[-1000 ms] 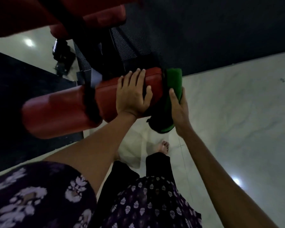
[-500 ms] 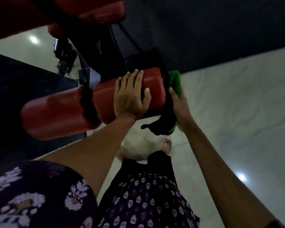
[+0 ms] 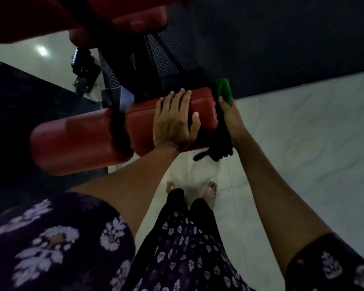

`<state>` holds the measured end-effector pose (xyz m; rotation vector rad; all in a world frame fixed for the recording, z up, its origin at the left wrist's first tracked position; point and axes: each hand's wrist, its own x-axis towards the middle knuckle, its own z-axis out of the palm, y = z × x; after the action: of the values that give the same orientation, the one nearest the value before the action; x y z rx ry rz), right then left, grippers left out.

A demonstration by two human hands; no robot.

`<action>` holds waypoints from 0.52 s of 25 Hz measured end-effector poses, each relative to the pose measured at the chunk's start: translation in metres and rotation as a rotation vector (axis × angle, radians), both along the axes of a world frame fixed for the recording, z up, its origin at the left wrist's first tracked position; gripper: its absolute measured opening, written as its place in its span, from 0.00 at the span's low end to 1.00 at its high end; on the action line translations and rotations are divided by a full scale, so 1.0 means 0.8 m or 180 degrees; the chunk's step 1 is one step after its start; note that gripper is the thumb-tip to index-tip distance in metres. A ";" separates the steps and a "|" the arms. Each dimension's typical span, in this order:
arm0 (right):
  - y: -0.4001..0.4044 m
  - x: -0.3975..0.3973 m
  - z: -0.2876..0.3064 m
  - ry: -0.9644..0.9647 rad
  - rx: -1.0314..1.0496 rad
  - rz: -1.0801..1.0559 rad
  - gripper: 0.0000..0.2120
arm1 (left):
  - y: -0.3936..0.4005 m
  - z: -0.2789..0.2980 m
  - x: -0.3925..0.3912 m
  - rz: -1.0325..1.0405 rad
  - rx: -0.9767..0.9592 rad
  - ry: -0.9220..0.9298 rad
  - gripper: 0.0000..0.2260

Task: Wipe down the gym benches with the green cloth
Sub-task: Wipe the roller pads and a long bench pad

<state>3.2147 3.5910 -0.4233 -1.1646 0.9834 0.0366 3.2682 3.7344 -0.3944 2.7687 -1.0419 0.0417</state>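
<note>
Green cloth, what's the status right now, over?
Left hand flat on the red roller pad, steadying. Right hand presses the green cloth against the pad's end. Nothing in the way.

Pale marble floor (image 3: 303, 143) meets dark mats (image 3: 282, 38).

— What's the roller pad (image 3: 139, 131) covered in?
— Red vinyl or leather-like upholstery, smooth with a dull sheen. The second pad (image 3: 76, 141) to its left looks the same.
— And the cloth (image 3: 224, 90)?
— Soft green fabric, matt; its lower part hangs in shadow and reads almost black.
— The frame (image 3: 156, 66)?
— Dark metal, with a perforated mesh panel behind it.
— The floor (image 3: 303, 143)?
— Pale polished stone or tile, marbled, glossy enough to mirror a lamp. A dark matt mat (image 3: 19, 114) covers its left edge.
— The person's clothing (image 3: 51, 248)?
— Printed dark cloth, matt.
</note>
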 end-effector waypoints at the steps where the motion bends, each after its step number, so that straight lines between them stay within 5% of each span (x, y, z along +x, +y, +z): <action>1: 0.006 -0.008 -0.001 0.0013 0.0037 -0.0019 0.12 | -0.001 -0.002 0.003 0.0008 -0.0026 0.0016 0.24; 13: 0.024 -0.041 0.157 0.0164 -0.0784 0.0259 0.13 | 0.023 0.066 0.003 0.0021 0.0629 0.1549 0.27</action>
<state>3.1823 3.6103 -0.2978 -1.4355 1.0051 0.0106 3.2709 3.7528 -0.3413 2.7294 -0.9414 -0.7307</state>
